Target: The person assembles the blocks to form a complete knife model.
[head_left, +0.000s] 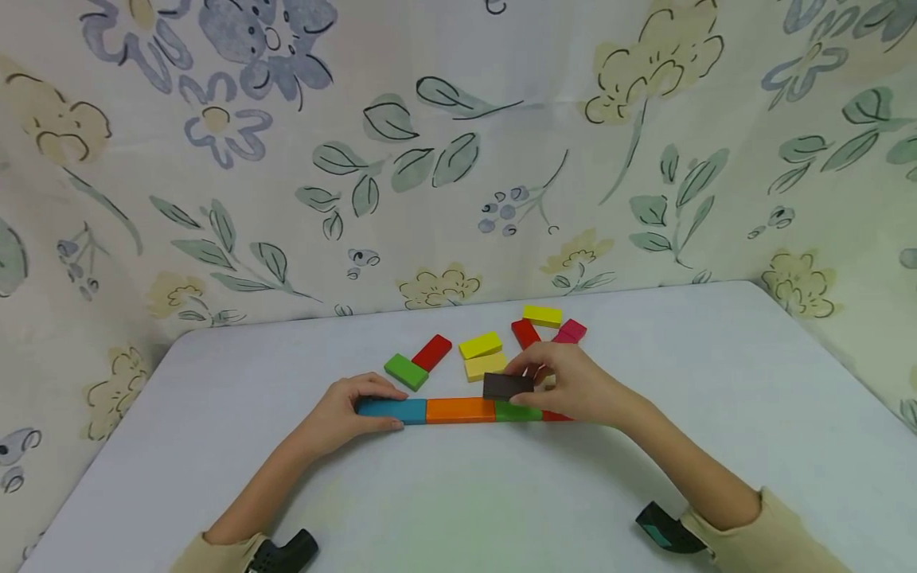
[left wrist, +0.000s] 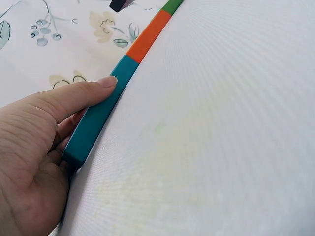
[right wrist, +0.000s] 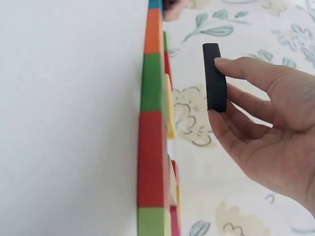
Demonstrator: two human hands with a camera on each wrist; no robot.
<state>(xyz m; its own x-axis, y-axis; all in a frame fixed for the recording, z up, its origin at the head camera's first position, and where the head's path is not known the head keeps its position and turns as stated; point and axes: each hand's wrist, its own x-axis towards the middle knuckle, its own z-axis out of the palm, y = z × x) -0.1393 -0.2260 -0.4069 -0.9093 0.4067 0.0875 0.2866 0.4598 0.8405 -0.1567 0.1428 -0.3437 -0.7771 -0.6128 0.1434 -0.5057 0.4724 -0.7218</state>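
Note:
A row of blocks lies end to end across the white table: a blue block (head_left: 396, 411), an orange block (head_left: 461, 410), a green block (head_left: 517, 412) and a red block (head_left: 556, 416). In the right wrist view a light green block (right wrist: 151, 221) continues the row past the red one. My left hand (head_left: 349, 411) grips the blue block at the row's left end, thumb on the near side and fingers behind. Pinched in my right hand (head_left: 569, 382) is a black block (head_left: 508, 387), raised above the green block. The right hand partly hides the row's right end.
Behind the row lie loose blocks: a green one (head_left: 406, 372), a red one (head_left: 432, 352), two yellow ones (head_left: 481, 345) side by side, and further right another red (head_left: 526, 333), a yellow (head_left: 542, 316) and pinkish-red (head_left: 571, 331). A floral cloth (head_left: 444, 223) hangs behind the table.

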